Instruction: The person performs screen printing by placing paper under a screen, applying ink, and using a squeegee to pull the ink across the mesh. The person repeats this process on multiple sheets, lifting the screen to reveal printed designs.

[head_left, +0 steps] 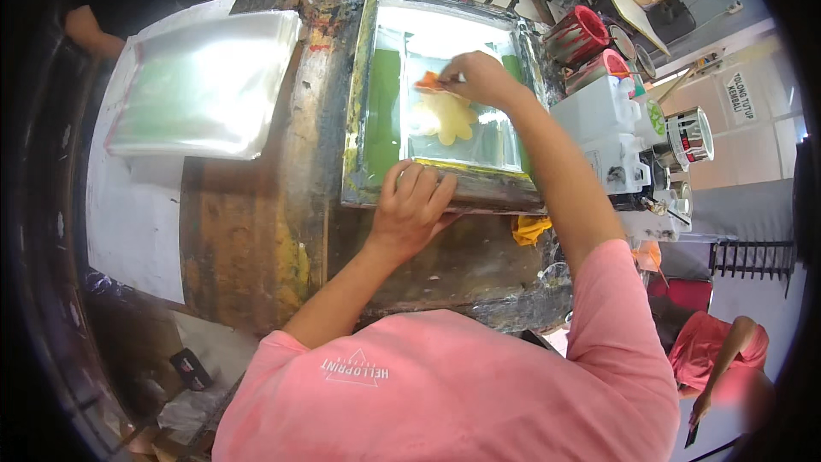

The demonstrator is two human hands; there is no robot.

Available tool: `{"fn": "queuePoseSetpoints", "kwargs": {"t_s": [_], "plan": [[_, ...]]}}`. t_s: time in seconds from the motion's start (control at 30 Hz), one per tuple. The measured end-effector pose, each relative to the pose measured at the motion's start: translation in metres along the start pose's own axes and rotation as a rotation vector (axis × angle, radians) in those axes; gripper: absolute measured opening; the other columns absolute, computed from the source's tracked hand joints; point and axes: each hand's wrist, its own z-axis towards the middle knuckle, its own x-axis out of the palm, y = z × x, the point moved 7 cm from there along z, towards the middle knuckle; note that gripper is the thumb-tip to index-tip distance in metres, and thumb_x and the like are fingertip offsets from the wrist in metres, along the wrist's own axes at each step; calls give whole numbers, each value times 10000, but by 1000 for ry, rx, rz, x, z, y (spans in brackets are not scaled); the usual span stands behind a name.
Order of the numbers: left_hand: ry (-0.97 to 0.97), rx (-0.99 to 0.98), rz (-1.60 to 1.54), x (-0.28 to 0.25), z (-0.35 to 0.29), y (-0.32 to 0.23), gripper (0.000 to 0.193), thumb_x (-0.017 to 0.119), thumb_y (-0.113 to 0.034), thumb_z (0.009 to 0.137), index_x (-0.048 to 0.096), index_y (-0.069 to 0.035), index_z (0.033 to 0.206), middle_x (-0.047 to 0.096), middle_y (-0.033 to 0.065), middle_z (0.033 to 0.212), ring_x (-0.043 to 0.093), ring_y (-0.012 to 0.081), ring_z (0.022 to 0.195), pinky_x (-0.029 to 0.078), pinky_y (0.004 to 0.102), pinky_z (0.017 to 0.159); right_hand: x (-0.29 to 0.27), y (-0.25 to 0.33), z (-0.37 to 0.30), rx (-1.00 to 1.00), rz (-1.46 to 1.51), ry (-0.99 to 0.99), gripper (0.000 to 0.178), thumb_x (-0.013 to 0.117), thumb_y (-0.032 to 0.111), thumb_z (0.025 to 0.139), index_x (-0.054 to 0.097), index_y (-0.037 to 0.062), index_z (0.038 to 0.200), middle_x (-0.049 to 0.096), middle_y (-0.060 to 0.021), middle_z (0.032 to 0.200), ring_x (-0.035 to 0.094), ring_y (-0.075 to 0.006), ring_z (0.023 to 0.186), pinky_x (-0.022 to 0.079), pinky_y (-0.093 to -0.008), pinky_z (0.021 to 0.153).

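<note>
A wooden-framed printing screen [352, 133] lies flat on the stained worktable [235, 231]. Green areas [387, 103] flank its pale middle, where a yellow flower-like shape [451, 120] shows. My left hand [415, 197] is closed over the near edge of the frame, fingers on top. Over the mesh, my right hand [485, 79] pinches a crumpled orange piece [429, 81], which looks like a cloth, at the upper edge of the flower shape. Whether the cloth touches the mesh along its whole underside is hidden.
Left of the screen lies a stack of clear plastic sheets [205, 90] on white paper [137, 223]. Paint cans [581, 30] and white jerrycans [603, 111] crowd the right side. A yellow rag [530, 229] lies near the frame. Another person's arm [92, 32] shows far left; another person [723, 351] is lower right.
</note>
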Motion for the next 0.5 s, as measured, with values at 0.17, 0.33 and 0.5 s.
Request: {"fn": "queuePoseSetpoints", "kwargs": {"t_s": [0.17,0.33,0.5], "plan": [[1,4,-2,6,1,6,673,904,-411,712,655,-104,1257,606,94,1115,608,308,1107,449,533,1093,30,72,19,-343,115,31,118,800,164,846,837,130,953,761,-105,932,726,-330,926,567,-450,840],[-13,-16,-20,6,-1,5,671,908,-412,709,656,-110,1253,606,92,1112,604,307,1117,446,538,1098,30,83,13,-282,-75,77,168,771,137,857,839,148,1010,767,-93,983,730,-336,926,572,-452,827],[-9,3,-6,2,4,3,675,912,-408,702,656,-114,1253,603,89,1094,601,308,1118,453,530,1095,18,48,45,-102,-115,-152,180,765,127,850,841,138,1013,768,-95,1000,732,-341,932,575,-455,826]]}}
